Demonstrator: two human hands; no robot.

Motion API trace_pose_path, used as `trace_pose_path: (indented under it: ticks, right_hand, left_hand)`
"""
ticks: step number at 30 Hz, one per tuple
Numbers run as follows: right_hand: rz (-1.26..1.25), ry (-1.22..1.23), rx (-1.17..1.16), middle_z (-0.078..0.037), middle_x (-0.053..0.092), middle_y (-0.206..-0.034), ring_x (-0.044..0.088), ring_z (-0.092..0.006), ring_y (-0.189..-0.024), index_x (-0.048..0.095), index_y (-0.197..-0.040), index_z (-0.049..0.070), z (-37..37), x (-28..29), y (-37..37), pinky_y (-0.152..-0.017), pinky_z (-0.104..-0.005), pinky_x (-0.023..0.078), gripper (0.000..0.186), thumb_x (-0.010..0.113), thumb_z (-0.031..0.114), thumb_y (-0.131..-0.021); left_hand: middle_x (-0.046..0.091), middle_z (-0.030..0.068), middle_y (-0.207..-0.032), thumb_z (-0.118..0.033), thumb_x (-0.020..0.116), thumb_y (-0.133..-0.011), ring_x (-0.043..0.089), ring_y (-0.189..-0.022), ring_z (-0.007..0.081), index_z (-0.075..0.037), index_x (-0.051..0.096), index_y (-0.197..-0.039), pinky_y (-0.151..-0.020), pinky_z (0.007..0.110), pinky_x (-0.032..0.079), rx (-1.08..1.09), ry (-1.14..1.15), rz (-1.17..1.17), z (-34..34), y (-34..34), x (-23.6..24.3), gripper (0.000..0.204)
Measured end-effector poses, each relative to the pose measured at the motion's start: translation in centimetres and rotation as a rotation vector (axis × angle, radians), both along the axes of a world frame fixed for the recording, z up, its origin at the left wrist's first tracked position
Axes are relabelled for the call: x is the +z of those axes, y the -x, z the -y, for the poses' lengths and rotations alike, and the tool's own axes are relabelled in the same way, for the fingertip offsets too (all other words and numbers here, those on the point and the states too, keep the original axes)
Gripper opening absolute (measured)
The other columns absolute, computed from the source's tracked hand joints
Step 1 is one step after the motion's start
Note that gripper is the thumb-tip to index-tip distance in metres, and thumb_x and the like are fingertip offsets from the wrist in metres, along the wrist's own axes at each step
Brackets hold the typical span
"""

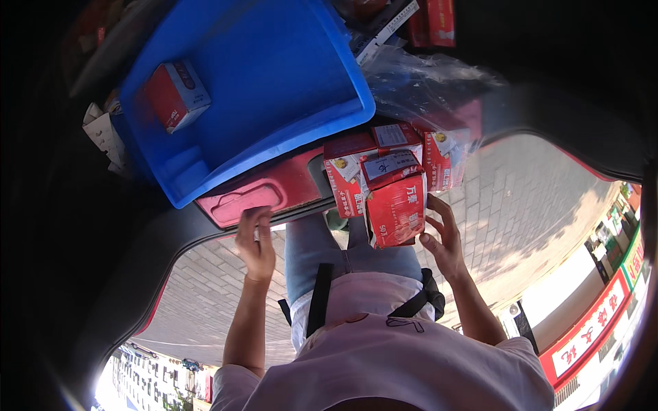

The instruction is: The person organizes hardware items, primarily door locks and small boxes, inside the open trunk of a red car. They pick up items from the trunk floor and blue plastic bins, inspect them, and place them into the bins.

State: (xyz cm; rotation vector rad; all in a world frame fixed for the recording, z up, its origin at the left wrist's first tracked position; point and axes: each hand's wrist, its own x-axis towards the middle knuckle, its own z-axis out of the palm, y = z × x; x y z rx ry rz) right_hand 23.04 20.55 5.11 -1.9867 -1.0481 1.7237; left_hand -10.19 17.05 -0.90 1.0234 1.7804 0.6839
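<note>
In front of my body, at the edge of a car's open trunk, a red cardboard box (397, 214) stands out before several similar red boxes (346, 179). My right hand (445, 236) is at its right side, thumb by the lower corner and fingers along the edge, gripping it. My left hand (258, 244) is raised to the left of the boxes near the trunk sill, its fingers bent but apart and slightly blurred, with nothing visible in them. A blue plastic bin (274, 130) lies beyond, with one red-and-white box (177, 94) inside.
Clear plastic wrap (432, 79) lies behind the boxes at the right. The red-and-black trunk sill (250, 204) runs below the bin. Torn white cardboard (103, 133) sits left of the bin. Grey paving (219, 288) shows outside.
</note>
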Motion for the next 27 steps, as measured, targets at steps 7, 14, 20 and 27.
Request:
trace_pose_path:
  ticks: [7, 14, 20, 27]
  right_hand:
    - [0.228, -0.143, 0.120, -0.019, 0.021, -0.145, 0.023, -0.0330, -0.134, 0.027, -0.141, 0.003, 3.9, -0.5, 4.8, -0.107, -0.0431, 0.026, 0.084, 0.069, 0.026, -0.072]
    - [0.050, -0.041, -0.162, -0.016, 0.037, -0.130, 0.035, -0.0255, -0.122, 0.025, -0.138, 0.000, 8.0, 2.8, 9.5, -0.098, -0.0388, 0.033, 0.084, 0.069, 0.041, -0.079]
    - [-0.020, -0.394, 0.253, -0.019, 0.035, -0.134, 0.039, -0.0269, -0.120, 0.021, -0.139, -0.004, -0.1, 5.6, 14.6, -0.099, -0.0389, 0.034, 0.088, 0.071, 0.032, -0.075]
    - [-0.343, -0.125, 0.092, -0.011, 0.053, -0.119, 0.053, -0.0176, -0.108, 0.038, -0.134, 0.005, -16.1, -6.5, 32.3, -0.090, -0.0309, 0.043, 0.067, 0.069, 0.034, -0.082]
  left_hand:
    - [0.016, 0.0217, -0.148, -0.048, 0.046, -0.090, 0.011, -0.137, 0.0390, -0.005, 0.019, -0.145, -0.110, 0.047, 0.011, -0.204, -0.103, 0.122, 2.0, -12.4, 1.3, 0.074]
    - [0.020, 0.0219, -0.146, -0.040, 0.055, -0.087, 0.022, -0.135, 0.0367, 0.001, 0.021, -0.141, -0.110, 0.042, 0.015, 0.110, -0.092, 0.677, 5.0, -11.7, 2.9, 0.076]
    - [0.024, 0.0234, -0.143, -0.037, 0.050, -0.091, 0.025, -0.132, 0.0349, 0.006, 0.015, -0.140, -0.108, 0.041, 0.018, 0.383, -0.171, 0.620, 0.0, -4.9, 8.8, 0.074]
    - [0.041, 0.0181, -0.132, -0.027, 0.043, -0.097, 0.043, -0.120, 0.0246, 0.001, 0.023, -0.139, -0.100, 0.033, 0.035, 0.544, -0.172, 0.687, -13.8, 10.3, -1.6, 0.054]
